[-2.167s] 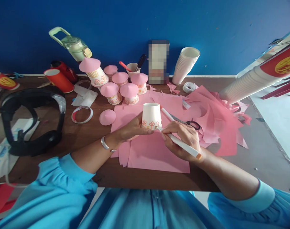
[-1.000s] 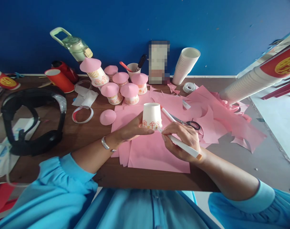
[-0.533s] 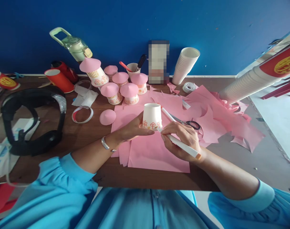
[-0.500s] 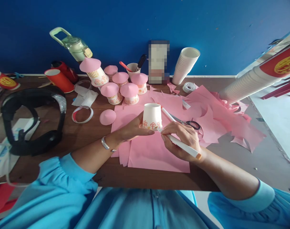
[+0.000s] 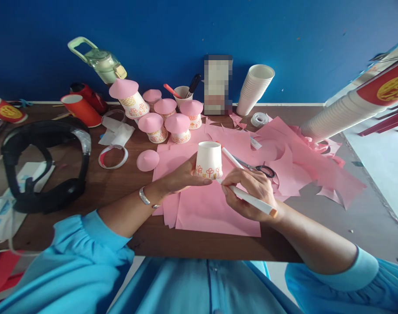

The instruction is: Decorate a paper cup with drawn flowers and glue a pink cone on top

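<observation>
My left hand (image 5: 186, 175) is closed around a white paper cup (image 5: 208, 156), held upside down above pink paper sheets (image 5: 218, 213). Orange flowers and small yellow marks run along the cup's lower band. Between the fingers of my right hand (image 5: 249, 192) is a white marker (image 5: 253, 200) with an orange end, its tip close to the cup's lower right edge; whether it touches I cannot tell. Just behind the right hand lie a second white marker (image 5: 232, 158) and black-handled scissors (image 5: 265, 171). A loose pink paper cone (image 5: 148, 161) rests left of the cup.
Several decorated cups with pink cone tops (image 5: 177, 126) stand behind the cup. Stacked white cups (image 5: 256, 87), a tape roll (image 5: 259, 119) and pink scraps (image 5: 293, 161) are to the right. At left are a black headset-like frame (image 5: 46, 165), a tape ring (image 5: 113, 157) and a green bottle (image 5: 102, 65).
The marker's tip has shifted very slightly down at the cup's lower right edge. My left hand and the cup look unmoved.
</observation>
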`<move>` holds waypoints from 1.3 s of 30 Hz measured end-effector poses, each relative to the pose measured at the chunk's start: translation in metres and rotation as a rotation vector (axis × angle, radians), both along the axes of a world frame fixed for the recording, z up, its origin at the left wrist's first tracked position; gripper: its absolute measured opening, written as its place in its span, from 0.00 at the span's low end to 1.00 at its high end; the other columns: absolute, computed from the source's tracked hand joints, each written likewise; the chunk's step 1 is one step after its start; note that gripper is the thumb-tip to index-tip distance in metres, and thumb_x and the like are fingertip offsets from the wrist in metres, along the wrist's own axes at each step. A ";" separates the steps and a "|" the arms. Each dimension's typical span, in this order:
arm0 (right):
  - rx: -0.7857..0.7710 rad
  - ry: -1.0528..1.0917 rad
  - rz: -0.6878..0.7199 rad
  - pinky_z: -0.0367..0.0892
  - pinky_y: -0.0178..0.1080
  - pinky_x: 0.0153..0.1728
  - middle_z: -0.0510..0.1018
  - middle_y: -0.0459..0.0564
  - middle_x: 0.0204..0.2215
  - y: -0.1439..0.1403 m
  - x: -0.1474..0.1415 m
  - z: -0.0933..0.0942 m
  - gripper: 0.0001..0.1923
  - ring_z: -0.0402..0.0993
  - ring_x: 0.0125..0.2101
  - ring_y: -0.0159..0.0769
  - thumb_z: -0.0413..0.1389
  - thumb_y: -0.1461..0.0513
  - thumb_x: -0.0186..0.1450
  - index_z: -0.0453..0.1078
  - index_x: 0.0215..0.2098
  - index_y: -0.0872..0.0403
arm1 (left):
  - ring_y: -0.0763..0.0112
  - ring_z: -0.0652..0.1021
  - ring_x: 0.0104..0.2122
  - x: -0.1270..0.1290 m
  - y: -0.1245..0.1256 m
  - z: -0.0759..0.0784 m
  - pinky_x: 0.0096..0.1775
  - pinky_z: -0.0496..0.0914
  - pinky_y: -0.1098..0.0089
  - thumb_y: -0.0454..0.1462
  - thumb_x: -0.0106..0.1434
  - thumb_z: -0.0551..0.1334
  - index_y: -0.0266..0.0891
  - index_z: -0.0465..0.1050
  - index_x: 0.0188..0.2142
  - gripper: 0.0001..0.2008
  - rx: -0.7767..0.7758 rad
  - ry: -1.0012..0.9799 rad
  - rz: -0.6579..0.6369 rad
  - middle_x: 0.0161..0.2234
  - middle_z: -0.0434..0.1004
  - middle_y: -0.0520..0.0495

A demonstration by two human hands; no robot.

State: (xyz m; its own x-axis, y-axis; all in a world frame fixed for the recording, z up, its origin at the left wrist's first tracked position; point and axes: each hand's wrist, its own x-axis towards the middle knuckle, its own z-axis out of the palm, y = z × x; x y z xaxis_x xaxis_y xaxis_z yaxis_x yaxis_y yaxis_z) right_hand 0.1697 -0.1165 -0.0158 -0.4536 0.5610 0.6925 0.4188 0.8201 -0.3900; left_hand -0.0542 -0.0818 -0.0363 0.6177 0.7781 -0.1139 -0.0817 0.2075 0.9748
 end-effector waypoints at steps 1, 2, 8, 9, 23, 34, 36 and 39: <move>-0.003 0.005 0.003 0.67 0.32 0.24 0.79 0.43 0.26 0.000 0.000 0.000 0.10 0.76 0.23 0.30 0.55 0.72 0.67 0.67 0.39 0.50 | 0.58 0.79 0.48 0.000 0.000 0.000 0.50 0.72 0.59 0.44 0.60 0.77 0.41 0.73 0.54 0.26 0.002 -0.003 -0.001 0.47 0.80 0.44; -0.005 0.020 0.009 0.68 0.33 0.24 0.78 0.43 0.26 0.000 0.000 0.001 0.10 0.76 0.23 0.30 0.55 0.72 0.66 0.67 0.39 0.50 | 0.58 0.78 0.48 0.000 0.000 0.000 0.50 0.72 0.60 0.44 0.60 0.77 0.41 0.74 0.54 0.26 0.002 -0.009 -0.002 0.48 0.80 0.44; 0.002 0.145 0.027 0.75 0.35 0.28 0.80 0.45 0.29 0.001 0.003 0.003 0.11 0.80 0.27 0.33 0.58 0.72 0.67 0.70 0.44 0.50 | 0.54 0.78 0.55 -0.003 0.000 -0.004 0.52 0.73 0.60 0.42 0.61 0.76 0.45 0.71 0.64 0.34 -0.050 -0.089 0.003 0.57 0.79 0.40; 0.011 0.161 0.011 0.76 0.35 0.29 0.81 0.46 0.30 0.002 0.003 0.002 0.11 0.81 0.28 0.34 0.58 0.71 0.68 0.70 0.44 0.50 | 0.53 0.78 0.56 -0.003 0.000 -0.005 0.53 0.73 0.59 0.42 0.60 0.77 0.45 0.70 0.65 0.36 -0.055 -0.095 0.009 0.57 0.79 0.40; 0.018 0.157 -0.105 0.82 0.40 0.37 0.85 0.50 0.38 0.004 0.002 -0.005 0.11 0.86 0.36 0.38 0.60 0.67 0.71 0.71 0.50 0.48 | 0.52 0.78 0.61 0.010 0.002 0.008 0.63 0.70 0.53 0.43 0.67 0.72 0.44 0.76 0.58 0.22 0.032 -0.224 -0.050 0.54 0.83 0.41; 0.013 0.176 -0.039 0.81 0.38 0.34 0.84 0.49 0.35 0.001 0.002 -0.003 0.12 0.86 0.33 0.38 0.60 0.68 0.69 0.71 0.49 0.50 | 0.55 0.80 0.52 0.004 0.002 0.001 0.55 0.74 0.56 0.44 0.61 0.76 0.44 0.76 0.58 0.27 -0.022 -0.142 -0.033 0.52 0.82 0.42; 0.009 0.181 -0.008 0.79 0.37 0.31 0.84 0.48 0.33 0.000 0.002 -0.003 0.11 0.84 0.30 0.37 0.60 0.69 0.69 0.71 0.47 0.50 | 0.56 0.81 0.50 0.003 0.002 0.002 0.54 0.74 0.57 0.45 0.62 0.75 0.44 0.76 0.59 0.27 -0.006 -0.139 -0.027 0.51 0.82 0.42; 0.034 0.143 0.047 0.75 0.35 0.26 0.81 0.45 0.28 -0.001 0.001 -0.002 0.10 0.81 0.25 0.34 0.59 0.70 0.68 0.71 0.44 0.51 | 0.57 0.81 0.50 0.002 0.000 0.005 0.53 0.75 0.57 0.46 0.62 0.75 0.44 0.78 0.56 0.25 0.029 -0.126 -0.011 0.49 0.82 0.42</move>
